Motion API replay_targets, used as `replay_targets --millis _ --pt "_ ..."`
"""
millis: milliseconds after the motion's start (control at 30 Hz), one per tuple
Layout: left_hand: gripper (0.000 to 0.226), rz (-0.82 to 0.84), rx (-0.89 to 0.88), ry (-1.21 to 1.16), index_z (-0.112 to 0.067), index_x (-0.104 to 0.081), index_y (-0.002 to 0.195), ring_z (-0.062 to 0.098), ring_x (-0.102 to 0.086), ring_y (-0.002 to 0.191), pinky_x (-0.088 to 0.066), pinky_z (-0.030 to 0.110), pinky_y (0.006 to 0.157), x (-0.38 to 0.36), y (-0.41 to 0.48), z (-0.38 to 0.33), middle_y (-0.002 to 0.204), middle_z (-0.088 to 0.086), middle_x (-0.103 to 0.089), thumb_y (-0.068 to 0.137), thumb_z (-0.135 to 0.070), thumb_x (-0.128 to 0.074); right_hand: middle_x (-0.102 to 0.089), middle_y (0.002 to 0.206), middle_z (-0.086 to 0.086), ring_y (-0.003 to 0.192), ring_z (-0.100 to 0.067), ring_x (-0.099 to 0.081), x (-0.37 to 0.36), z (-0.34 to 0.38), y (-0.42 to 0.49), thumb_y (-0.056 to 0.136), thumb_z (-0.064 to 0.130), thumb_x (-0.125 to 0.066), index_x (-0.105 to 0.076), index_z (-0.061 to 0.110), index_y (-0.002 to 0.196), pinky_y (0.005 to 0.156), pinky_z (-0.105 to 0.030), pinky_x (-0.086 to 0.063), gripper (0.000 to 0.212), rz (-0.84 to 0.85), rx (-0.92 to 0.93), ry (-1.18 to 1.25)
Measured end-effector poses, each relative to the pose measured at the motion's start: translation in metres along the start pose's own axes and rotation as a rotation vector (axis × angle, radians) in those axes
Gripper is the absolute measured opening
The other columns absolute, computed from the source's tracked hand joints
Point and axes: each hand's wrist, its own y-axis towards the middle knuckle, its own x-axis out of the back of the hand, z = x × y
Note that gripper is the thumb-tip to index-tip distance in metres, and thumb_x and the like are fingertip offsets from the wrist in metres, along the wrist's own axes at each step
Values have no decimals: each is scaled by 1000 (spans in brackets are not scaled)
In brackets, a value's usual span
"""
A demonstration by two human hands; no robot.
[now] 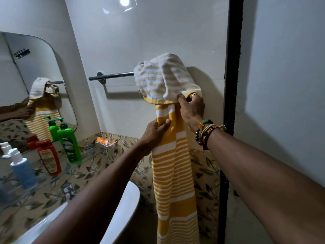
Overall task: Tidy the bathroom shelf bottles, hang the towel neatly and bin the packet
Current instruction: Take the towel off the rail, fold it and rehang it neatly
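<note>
Both forearms [255, 164] reach up to the towel [173, 173]: the left hand [155, 132] pinches its hanging yellow length, the right hand [192, 110], just above, grips the gathered neck under the rail [112, 75]. To hang it well, I would spread the wad above the right hand flat along the rail

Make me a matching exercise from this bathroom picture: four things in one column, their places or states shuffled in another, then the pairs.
Things:
1. towel
2. green bottle
3. red bottle
4. packet

Places or states:
A. lies at the far end of the glass shelf
B. bunched over the rail, gripped by the left hand and right hand
C. has a pump top
D. stands between the blue bottle and the green one

Pairs: 1-B, 2-C, 3-D, 4-A
</note>
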Motion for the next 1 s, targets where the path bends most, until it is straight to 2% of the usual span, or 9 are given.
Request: replay_targets --millis 133,233,467,567,633,700,833,900,1000 --pt "17 -1 18 -21 -24 -63 104 15 -75 79 -59 27 62 -2 -6 6 93 -1 -75 95 -37 -57 -67 94 -13 86 -32 -64 -6 -7 -3 89 21 -52 -51 13 80 80 -46 -55 12 -47 -70 8" --pt "15 1 29 -26 -24 -64 102 14 -75 77 -58 24 59 0 -11 10 89 -3 -75 95 -35 -58 -56 86 -7 77 -24 -54 -11 -14 -6 83 14 -50 -40 16 72 76 -42 -52 15 -51 -99 6" --pt "12 -29 19 9 -24 -65 101 10 -74 74 -56 21 57 -1 -18 22 81 -9 -77 96 -34 -58 -58 80 -6 72 -22 -55 -14 -19 -15 83 21 -59 -48 13 76 67 -38 -50 15 22 -123 76" --pt "14 11 11 35 -22 -66 102 12 -74 78 -58 24 61 0 -22 25 87 -5 -76 96 -32 -58 -65 94 -8 86 -27 -62 -15 -18 -19 84 13 -52 -53 14 87 79 -41 -55 3 39 -145 60" --pt "18 73 43 71 -18 -67 105 16 -74 85 -61 29 68 3 -25 29 97 -1 -75 95 -31 -60 -67 94 -4 89 -24 -64 -16 -15 -22 83 5 -48 -58 16 89 81 -36 -56 16 33 -172 125" --pt "23 117 96 117 -15 -66 109 21 -73 91 -61 37 77 6 -29 35 105 6 -73 93 -31 -62 -69 87 -2 83 -22 -67 -17 -10 -24 78 3 -44 -65 16 83 73 -35 -58 25 -12 -178 123" --pt "31 112 137 181 -16 -64 118 25 -72 90 -62 40 68 13 -38 45 109 10 -72 90 -29 -68 -71 85 -3 78 -22 -68 -17 0 -30 85 18 -44 -65 16 77 69 -41 -61 23 -114 -221 76" --pt "43 110 121 194 -21 -59 129 24 -70 93 -61 35 62 17 -41 49 114 7 -69 88 -29 -71 -70 84 -2 79 -23 -67 -19 8 -33 86 28 -42 -60 17 73 70 -39 -59 25 -155 -211 49" --pt "47 128 177 89 -25 -62 127 21 -70 96 -61 36 71 19 -48 50 113 2 -70 82 -35 -76 -65 93 -3 87 -21 -62 -25 26 -36 89 16 -43 -65 15 95 75 -33 -52 23 -149 -232 172"
